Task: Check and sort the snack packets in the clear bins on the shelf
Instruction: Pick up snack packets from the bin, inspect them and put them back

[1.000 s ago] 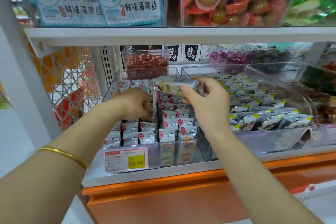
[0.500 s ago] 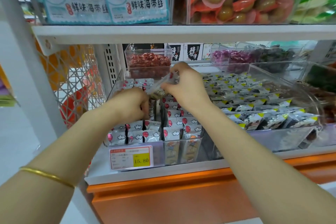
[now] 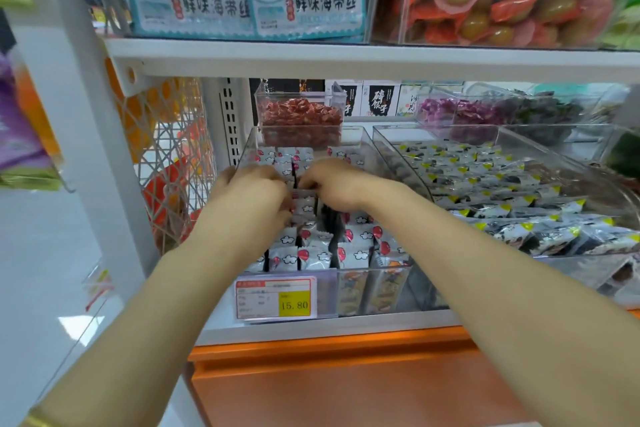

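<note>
Left hand (image 3: pixel 252 192) and right hand (image 3: pixel 334 184) meet knuckles-up inside clear bin (image 3: pixel 327 291), fingers curled down into balloon-print packets (image 3: pixel 353 255), probably straightening rows. Pinch hidden, cannot tell. Bin sits 12 o'clock of price tag (image 3: pixel 275 298).

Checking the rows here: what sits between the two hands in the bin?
Head view: upright white balloon-print packets fill the narrow gap between the left hand and the right hand.
</note>
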Action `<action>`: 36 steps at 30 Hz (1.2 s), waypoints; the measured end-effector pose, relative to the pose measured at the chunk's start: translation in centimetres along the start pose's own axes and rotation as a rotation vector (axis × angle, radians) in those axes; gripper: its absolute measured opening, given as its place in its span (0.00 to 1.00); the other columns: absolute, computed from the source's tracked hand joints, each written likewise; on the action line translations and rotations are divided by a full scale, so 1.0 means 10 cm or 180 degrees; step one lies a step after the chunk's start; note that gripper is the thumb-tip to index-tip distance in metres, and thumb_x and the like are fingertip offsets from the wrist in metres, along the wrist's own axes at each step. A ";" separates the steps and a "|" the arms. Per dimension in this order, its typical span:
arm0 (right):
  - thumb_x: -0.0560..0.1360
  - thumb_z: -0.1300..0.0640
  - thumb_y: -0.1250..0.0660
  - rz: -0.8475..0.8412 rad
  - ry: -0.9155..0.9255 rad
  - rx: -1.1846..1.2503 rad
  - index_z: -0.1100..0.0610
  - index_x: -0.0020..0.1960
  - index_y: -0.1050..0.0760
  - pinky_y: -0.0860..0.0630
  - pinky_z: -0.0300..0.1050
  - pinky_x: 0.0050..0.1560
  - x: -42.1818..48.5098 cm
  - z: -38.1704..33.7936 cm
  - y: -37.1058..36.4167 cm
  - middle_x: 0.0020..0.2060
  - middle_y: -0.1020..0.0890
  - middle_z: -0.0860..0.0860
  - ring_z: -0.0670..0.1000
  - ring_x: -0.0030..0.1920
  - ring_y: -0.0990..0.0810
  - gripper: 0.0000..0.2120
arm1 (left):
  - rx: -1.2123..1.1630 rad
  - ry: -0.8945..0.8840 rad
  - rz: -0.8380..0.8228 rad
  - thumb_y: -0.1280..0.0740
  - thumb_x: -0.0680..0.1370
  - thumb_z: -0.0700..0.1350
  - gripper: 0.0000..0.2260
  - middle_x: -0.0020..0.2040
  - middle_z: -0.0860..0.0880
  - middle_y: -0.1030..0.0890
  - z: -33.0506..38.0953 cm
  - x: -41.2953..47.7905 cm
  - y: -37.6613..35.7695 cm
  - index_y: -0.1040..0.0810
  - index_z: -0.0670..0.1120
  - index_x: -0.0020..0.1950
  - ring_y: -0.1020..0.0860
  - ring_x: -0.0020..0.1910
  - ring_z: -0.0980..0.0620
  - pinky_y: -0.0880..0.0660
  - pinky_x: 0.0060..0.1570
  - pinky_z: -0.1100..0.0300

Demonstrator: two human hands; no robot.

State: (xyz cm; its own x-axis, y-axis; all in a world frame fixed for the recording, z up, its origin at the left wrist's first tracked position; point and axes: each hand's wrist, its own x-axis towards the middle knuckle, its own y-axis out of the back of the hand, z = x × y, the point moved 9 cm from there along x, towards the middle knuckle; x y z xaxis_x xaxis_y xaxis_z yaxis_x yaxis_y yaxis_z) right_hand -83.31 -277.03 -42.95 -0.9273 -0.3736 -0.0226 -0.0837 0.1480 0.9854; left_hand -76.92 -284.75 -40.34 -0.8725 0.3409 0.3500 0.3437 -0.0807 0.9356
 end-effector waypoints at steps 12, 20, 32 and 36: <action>0.77 0.70 0.44 0.0882 -0.0138 0.0690 0.55 0.54 0.25 0.28 0.42 0.50 0.08 0.24 0.31 0.52 0.20 0.51 0.49 0.51 0.23 0.15 | -0.0533 0.0299 0.0647 0.39 0.77 0.48 0.13 0.57 0.47 0.23 -0.11 -0.17 0.05 0.20 0.45 0.57 0.30 0.59 0.46 0.34 0.58 0.55; 0.75 0.55 0.33 0.0782 -0.0257 -0.0250 0.53 0.44 0.23 0.31 0.48 0.54 0.30 0.23 0.22 0.53 0.22 0.54 0.54 0.58 0.28 0.03 | -0.0876 0.0309 0.0717 0.38 0.77 0.46 0.12 0.57 0.46 0.23 -0.13 -0.18 0.08 0.20 0.43 0.55 0.30 0.59 0.46 0.34 0.61 0.54; 0.79 0.63 0.43 0.2365 -0.0328 0.0622 0.61 0.46 0.28 0.26 0.55 0.48 -0.35 0.22 0.76 0.47 0.24 0.56 0.58 0.47 0.24 0.06 | -0.1121 0.0483 0.1123 0.39 0.77 0.40 0.11 0.54 0.45 0.21 -0.20 -0.28 0.25 0.19 0.41 0.54 0.28 0.56 0.45 0.32 0.59 0.52; 0.79 0.64 0.41 0.3232 -0.0338 0.1152 0.61 0.47 0.29 0.34 0.43 0.40 -0.95 0.28 0.84 0.45 0.24 0.55 0.55 0.44 0.26 0.04 | -0.1183 0.0542 0.1416 0.38 0.77 0.40 0.11 0.56 0.46 0.21 -0.20 -0.36 0.40 0.21 0.42 0.57 0.28 0.58 0.46 0.38 0.59 0.58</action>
State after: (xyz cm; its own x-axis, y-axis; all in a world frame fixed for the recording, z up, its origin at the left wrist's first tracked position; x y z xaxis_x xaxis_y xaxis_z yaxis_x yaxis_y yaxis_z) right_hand -76.18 -269.65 -34.96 -0.6497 0.1545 0.7443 0.6546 0.6115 0.4445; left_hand -73.06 -288.15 -37.81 -0.7267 0.0469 0.6853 0.5709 -0.5136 0.6405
